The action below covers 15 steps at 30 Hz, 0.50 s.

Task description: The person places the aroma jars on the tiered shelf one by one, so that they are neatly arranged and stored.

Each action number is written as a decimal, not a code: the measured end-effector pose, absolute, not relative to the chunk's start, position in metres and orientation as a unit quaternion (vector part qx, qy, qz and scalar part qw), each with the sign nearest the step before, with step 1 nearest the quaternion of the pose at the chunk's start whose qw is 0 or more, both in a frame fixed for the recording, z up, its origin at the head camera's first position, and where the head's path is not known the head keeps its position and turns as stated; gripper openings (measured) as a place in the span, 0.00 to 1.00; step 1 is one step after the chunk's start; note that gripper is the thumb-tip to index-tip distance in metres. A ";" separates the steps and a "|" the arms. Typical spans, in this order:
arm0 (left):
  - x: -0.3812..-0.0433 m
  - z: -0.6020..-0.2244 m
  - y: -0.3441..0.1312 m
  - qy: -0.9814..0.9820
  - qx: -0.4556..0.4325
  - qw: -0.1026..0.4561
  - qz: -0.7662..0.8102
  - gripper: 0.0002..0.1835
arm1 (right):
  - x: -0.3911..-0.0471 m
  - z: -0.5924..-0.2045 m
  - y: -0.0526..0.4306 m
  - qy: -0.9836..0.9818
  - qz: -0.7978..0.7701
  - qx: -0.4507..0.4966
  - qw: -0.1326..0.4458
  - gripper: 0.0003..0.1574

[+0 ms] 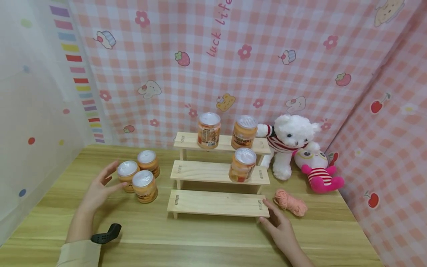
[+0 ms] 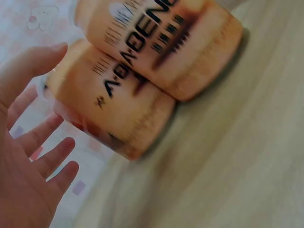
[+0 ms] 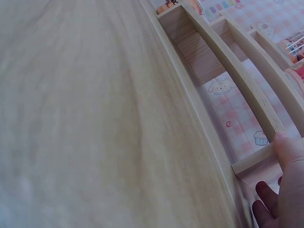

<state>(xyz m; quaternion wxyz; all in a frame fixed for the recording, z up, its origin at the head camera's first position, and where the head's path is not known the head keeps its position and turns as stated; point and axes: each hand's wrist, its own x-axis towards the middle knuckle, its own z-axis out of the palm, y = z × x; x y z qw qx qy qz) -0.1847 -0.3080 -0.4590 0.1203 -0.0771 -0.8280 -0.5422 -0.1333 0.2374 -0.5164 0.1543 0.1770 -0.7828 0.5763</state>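
Note:
My left hand (image 1: 96, 192), thumb and fingers spread, reaches beside a group of three orange-labelled jars with clear lids: a left jar (image 1: 128, 175), a front jar (image 1: 145, 190) and a back jar (image 1: 149, 161). Up close in the left wrist view, its fingertips are right beside the nearest jar (image 2: 118, 107), with an open palm. On the right, my right hand (image 1: 281, 230) grips the right end of a three-step wooden stand (image 1: 217, 203) at its lowest step, thumb on the front edge. Two similar jars (image 1: 208, 133) stand on the top step and one jar (image 1: 242, 168) on the middle step.
A pink yarn skein (image 1: 290, 203) lies right of the stand. Behind it sit a white plush bear (image 1: 290, 137) and a pink-and-white plush toy (image 1: 318, 172). Checked curtains (image 1: 186, 85) close off the back and right of the wooden table (image 1: 186, 248).

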 end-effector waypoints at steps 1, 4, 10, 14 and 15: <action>-0.185 -0.461 -0.308 -0.829 -0.076 0.116 -0.541 0.42 | -0.133 -0.517 0.238 -0.784 0.575 0.176 0.154 0.34; -0.187 -0.468 -0.309 -0.829 -0.074 0.104 -0.544 0.43 | -0.134 -0.518 0.238 -0.787 0.572 0.172 0.151 0.34; -0.192 -0.480 -0.306 -0.807 -0.077 0.100 -0.577 0.46 | -0.133 -0.518 0.239 -0.788 0.574 0.168 0.146 0.34; -0.195 -0.487 -0.303 -0.782 -0.096 0.109 -0.606 0.48 | -0.133 -0.517 0.238 -0.782 0.578 0.179 0.151 0.34; -0.196 -0.488 -0.303 -0.778 -0.099 0.111 -0.610 0.49 | -0.133 -0.516 0.238 -0.781 0.579 0.181 0.152 0.34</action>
